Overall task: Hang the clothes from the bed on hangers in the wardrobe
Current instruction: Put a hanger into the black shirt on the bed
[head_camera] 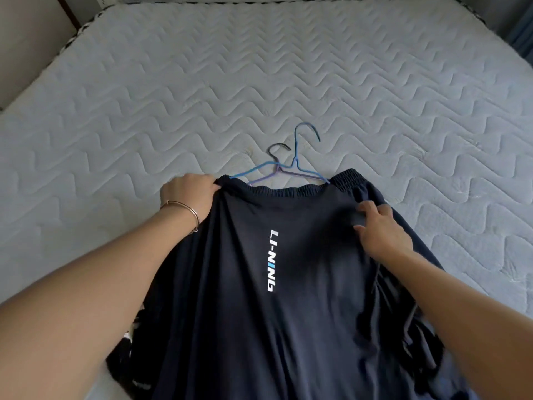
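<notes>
Dark navy trousers (302,284) with a white printed logo lie spread on the bed, elastic waistband toward the far side. My left hand (189,194) grips the waistband's left corner. My right hand (380,229) pinches the fabric just below the waistband on the right. Two thin wire hangers, one blue (300,151) and one purple with a dark hook (275,166), lie on the mattress just beyond the waistband, their lower parts hidden under the cloth. More dark clothing (127,356) bunches under the trousers at the lower left.
The quilted white mattress (288,76) fills the view. A wall and dark wooden edge (69,13) stand at the far left. A blue curtain (522,33) hangs at the far right.
</notes>
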`<state>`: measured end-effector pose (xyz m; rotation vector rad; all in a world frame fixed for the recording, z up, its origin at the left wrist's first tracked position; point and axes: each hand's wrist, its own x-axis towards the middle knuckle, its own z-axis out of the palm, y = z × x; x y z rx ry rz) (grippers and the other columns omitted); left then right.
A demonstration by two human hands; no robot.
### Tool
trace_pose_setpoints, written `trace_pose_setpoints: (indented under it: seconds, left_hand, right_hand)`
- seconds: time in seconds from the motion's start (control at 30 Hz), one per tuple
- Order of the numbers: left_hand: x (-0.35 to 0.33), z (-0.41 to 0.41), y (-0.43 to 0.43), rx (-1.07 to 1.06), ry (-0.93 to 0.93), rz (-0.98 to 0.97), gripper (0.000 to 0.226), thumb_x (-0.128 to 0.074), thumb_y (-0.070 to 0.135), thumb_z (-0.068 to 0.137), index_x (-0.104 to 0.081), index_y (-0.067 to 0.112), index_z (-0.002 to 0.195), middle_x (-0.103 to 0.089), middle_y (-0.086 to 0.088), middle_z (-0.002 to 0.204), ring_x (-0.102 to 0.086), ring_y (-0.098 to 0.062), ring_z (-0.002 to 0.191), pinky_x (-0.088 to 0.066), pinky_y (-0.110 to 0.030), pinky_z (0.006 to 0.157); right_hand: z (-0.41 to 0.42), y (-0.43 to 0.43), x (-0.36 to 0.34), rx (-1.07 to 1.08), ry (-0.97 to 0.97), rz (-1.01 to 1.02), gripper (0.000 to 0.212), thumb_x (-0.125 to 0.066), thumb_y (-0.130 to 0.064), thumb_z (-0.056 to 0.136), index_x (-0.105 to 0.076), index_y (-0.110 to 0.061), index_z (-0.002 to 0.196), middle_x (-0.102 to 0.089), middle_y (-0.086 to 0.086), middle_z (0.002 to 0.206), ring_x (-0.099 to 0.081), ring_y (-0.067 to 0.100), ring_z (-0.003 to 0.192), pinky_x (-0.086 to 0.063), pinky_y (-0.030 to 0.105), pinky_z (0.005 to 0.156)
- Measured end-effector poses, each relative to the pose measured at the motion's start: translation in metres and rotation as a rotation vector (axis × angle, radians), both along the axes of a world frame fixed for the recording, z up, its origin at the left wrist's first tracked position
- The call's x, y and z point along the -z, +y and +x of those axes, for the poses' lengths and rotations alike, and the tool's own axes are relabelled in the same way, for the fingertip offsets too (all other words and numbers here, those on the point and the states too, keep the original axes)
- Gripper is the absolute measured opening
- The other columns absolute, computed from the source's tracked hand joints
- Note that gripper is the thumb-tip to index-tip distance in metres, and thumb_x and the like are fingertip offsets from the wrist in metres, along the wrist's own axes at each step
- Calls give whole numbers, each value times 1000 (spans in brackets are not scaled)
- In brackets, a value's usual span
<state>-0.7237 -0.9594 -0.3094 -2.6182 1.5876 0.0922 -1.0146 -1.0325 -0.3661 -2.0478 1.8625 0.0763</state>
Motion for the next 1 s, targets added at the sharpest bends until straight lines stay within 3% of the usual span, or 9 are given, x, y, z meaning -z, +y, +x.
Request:
trace_pose_setpoints:
  seconds: [0.13, 0.23, 0.33, 0.4, 0.47, 0.63, 0.8, 0.9, 1.0]
  left_hand:
    - [0, 12, -32, -32, 22, -57, 37, -39, 35, 96, -59, 10, 114, -58, -22, 119, -53, -41, 111, -44, -39, 88]
    - [30, 20, -40, -123, 243, -24, 37, -46, 24, 94, -50, 7, 126, -50, -22, 132, -47, -38, 121, -40, -40, 101]
    - [73, 5, -22, -135, 504, -20, 60, -45, 27, 94, -17, 13, 146, -8, -12, 156, -21, -28, 142, -19, -36, 115]
    - [103, -10, -3, -50, 433, 81, 64, -33, 42, 95, -2, 23, 148, 11, -5, 157, 2, -24, 146, -4, -37, 118]
    - [132, -15, 11, 7, 283, 117, 64, -23, 51, 94, 6, 29, 147, 16, 0, 157, 15, -21, 145, 4, -39, 118]
    - [144, -17, 12, 0, 196, 106, 64, -18, 53, 93, 10, 29, 146, 16, 1, 157, 17, -20, 144, 6, -40, 117]
    - [121, -46, 57, -85, 357, 138, 62, -22, 46, 96, 4, 23, 147, 18, -2, 156, 16, -19, 144, 5, -40, 119]
    - [120, -80, 156, 53, 330, 117, 70, -6, 61, 86, -8, 27, 147, 2, 3, 158, 6, -20, 146, 0, -37, 118]
    - [122, -112, 272, 89, 319, 138, 72, -1, 64, 87, -31, 25, 140, -37, -3, 148, -22, -23, 137, -22, -38, 107]
  right_hand:
    - [15, -30, -5, 38, -130, -54, 23, -42, -16, 93, -53, -7, 112, -54, 23, 122, -53, 40, 110, -43, 41, 88]
    - [33, -27, -3, 18, -289, -172, 37, -42, -20, 95, -44, -6, 129, -41, 19, 136, -45, 40, 121, -37, 47, 102]
    - [34, 8, 29, -189, -84, -98, 52, -31, -44, 96, -20, -33, 145, -15, 0, 157, -10, 27, 145, -9, 56, 114]
    - [24, 25, 59, -257, 52, 36, 56, -20, -57, 93, 4, -48, 143, 9, -11, 158, 15, 21, 145, 4, 58, 113]
    - [17, 28, 77, -272, 79, 14, 57, -15, -60, 91, 18, -50, 137, 17, -12, 156, 22, 20, 143, 6, 57, 114]
    - [17, 23, 83, -282, 103, 49, 56, -16, -58, 92, 9, -49, 142, 18, -12, 156, 22, 20, 143, 8, 55, 113]
    - [11, 33, 53, -254, 55, 142, 56, -24, -53, 94, -5, -41, 146, 9, -7, 158, 10, 20, 146, 2, 46, 118]
    - [-25, 109, 54, -308, 49, 114, 65, -19, -62, 87, -4, -39, 146, 3, -7, 159, 10, 17, 146, 1, 43, 118]
    - [-85, 222, 66, -341, 58, 53, 70, -12, -67, 81, -6, -41, 146, -11, -9, 158, 15, 7, 143, -5, 39, 115]
